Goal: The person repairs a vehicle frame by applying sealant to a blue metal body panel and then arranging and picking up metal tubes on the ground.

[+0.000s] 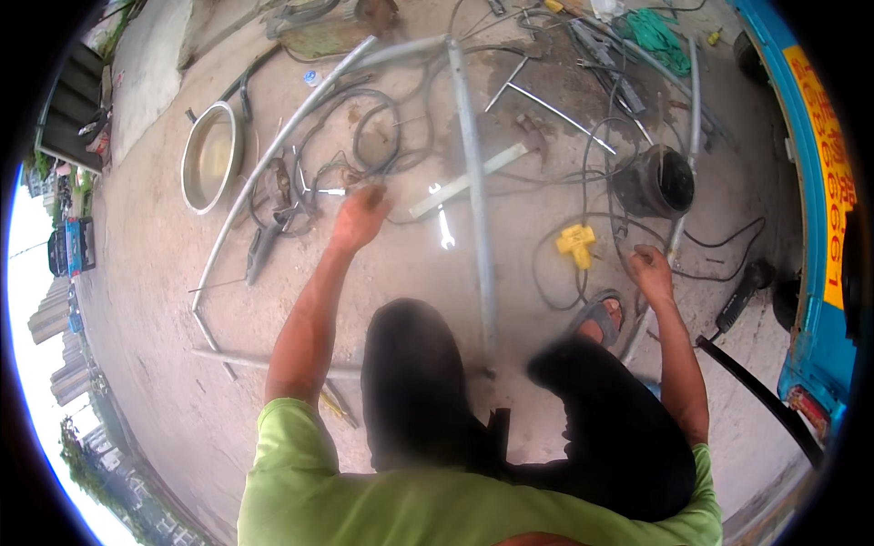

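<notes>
My left hand (360,217) is closed, its fingers curled near a small metal tool (326,191); whether they hold anything is hidden. On the right, my right hand (651,271) has bent fingers drawn together beside the right tube (675,238) of a grey metal pipe frame. What is in them, if anything, is too small to make out. The frame's middle tube (473,173) runs between my hands toward my knees. Left of that tube lies a shiny open-ended wrench (443,223), and a hammer with a pale handle (473,180) passes across it.
A yellow power socket (576,244) and a black bucket (657,182) stand near my right hand. Black cables (373,136) loop over the concrete. Farther off lies a T-handle wrench (562,116). A round basin (211,156) sits left; a blue vehicle (810,318) borders the right.
</notes>
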A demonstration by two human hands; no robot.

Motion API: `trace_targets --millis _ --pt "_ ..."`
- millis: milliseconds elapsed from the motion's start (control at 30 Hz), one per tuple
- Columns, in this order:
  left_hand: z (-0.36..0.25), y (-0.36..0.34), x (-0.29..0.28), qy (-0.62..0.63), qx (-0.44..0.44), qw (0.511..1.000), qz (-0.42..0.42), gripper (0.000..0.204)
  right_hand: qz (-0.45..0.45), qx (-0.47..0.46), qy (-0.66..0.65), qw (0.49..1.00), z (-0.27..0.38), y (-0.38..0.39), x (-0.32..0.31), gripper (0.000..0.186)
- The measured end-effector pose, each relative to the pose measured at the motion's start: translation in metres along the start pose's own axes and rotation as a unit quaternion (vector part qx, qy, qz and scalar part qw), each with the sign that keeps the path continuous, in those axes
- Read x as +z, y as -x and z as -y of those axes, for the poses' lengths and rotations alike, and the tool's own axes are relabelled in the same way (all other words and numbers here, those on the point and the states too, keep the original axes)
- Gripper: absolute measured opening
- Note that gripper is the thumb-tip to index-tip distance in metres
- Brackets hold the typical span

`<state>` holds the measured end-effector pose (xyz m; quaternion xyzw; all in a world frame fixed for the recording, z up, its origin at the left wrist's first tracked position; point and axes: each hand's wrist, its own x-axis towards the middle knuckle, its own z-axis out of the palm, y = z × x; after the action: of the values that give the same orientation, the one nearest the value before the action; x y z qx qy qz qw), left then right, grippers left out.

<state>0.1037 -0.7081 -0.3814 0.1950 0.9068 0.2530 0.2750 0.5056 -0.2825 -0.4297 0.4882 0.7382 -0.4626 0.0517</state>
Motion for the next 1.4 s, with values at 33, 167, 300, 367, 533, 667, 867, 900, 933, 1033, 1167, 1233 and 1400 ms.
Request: trace_targets --millis 33,167,300,367,533,667,867,900,933,1033,1167,1233,1400 --pt "0.03 0.013 0.009 -0.066 -0.003 0.998 -0.015 0.048 0.017 0.004 -0.027 0.999 -0.019 -0.005 0.001 0.042" --pt "0.089 0.071 0.051 -0.172 -0.083 0.982 -0.015 0.063 0.014 0.039 -0.091 0.995 -0.017 0.015 -0.001 0.036" --pt "0.109 0.109 0.089 -0.195 -0.067 0.978 -0.043 0.079 0.004 0.038 -0.053 0.998 -0.007 0.049 -0.022 0.033" --pt "0.12 0.115 0.104 -0.219 -0.031 0.972 -0.082 0.085 0.018 0.054 -0.06 0.997 -0.009 0.064 -0.024 0.032" --pt "0.112 0.12 0.11 -0.235 -0.039 0.968 -0.074 0.086 -0.048 0.128 -0.095 0.986 0.018 0.129 -0.056 0.033" --pt "0.11 0.123 0.112 -0.254 -0.032 0.964 -0.077 0.085 -0.048 0.128 -0.102 0.985 0.012 0.168 -0.06 0.032" --pt "0.123 0.126 0.121 -0.294 -0.014 0.951 -0.092 0.086 -0.043 0.092 0.001 0.995 -0.036 0.2 -0.051 0.036" --pt "0.125 0.126 0.123 -0.302 -0.018 0.949 -0.093 0.086 -0.032 0.092 0.034 0.995 -0.044 0.199 -0.053 0.036" --pt "0.127 0.125 0.125 -0.312 -0.023 0.945 -0.091 0.087 -0.045 0.097 0.032 0.994 -0.051 0.203 -0.054 0.036" --pt "0.133 0.125 0.123 -0.311 -0.027 0.944 -0.108 0.088 -0.072 0.12 0.015 0.99 -0.073 0.206 -0.054 0.035" --pt "0.115 0.119 0.12 -0.297 -0.015 0.95 -0.099 0.088 -0.119 0.112 0.063 0.985 -0.126 0.179 -0.071 0.037" --pt "0.124 0.112 0.106 -0.27 0.01 0.96 -0.072 0.083 -0.114 0.081 0.124 0.982 -0.126 0.146 -0.08 0.044" --pt "0.139 0.117 0.065 -0.079 -0.03 0.996 -0.006 0.067 -0.083 0.124 0.309 0.939 -0.135 0.05 -0.094 0.067"
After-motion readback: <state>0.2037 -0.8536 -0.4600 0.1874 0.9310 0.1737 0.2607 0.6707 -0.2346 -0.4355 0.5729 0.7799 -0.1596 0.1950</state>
